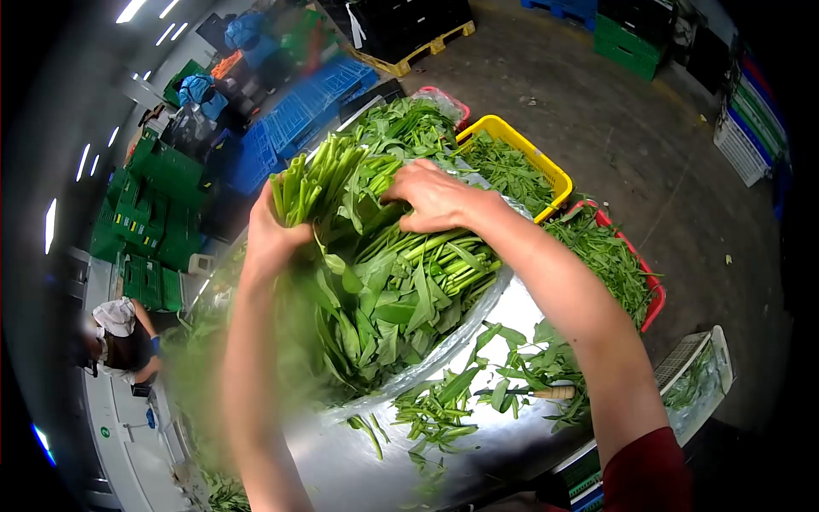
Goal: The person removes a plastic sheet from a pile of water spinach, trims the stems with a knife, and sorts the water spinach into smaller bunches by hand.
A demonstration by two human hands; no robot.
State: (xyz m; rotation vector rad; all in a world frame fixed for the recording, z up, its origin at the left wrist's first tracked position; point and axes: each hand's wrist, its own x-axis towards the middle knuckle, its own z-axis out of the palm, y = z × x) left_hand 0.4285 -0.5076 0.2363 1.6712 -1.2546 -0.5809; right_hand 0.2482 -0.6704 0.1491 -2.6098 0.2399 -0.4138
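Observation:
My left hand (275, 235) is wrapped round a bunch of water spinach (307, 181), its thick cut stem ends pointing up and its leaves hanging below. My right hand (431, 200) has its fingers curled into the stems of the same greens, just right of that bunch; its fingertips are partly buried. Under both hands lies a large heap of water spinach (375, 316) on a clear plastic sheet (426, 363). Loose leaves and cut stems (439, 410) are scattered on the shiny metal table (358, 478). Among them rests a knife (553, 392) with a wooden handle.
A yellow basket (559, 175) and a red basket (653, 294), both holding greens, stand beyond the table. A white crate (717, 358) sits at the right. Green crates (145, 218) are stacked at the left, near a co-worker (119, 337). Blue pallets (299, 111) lie farther back.

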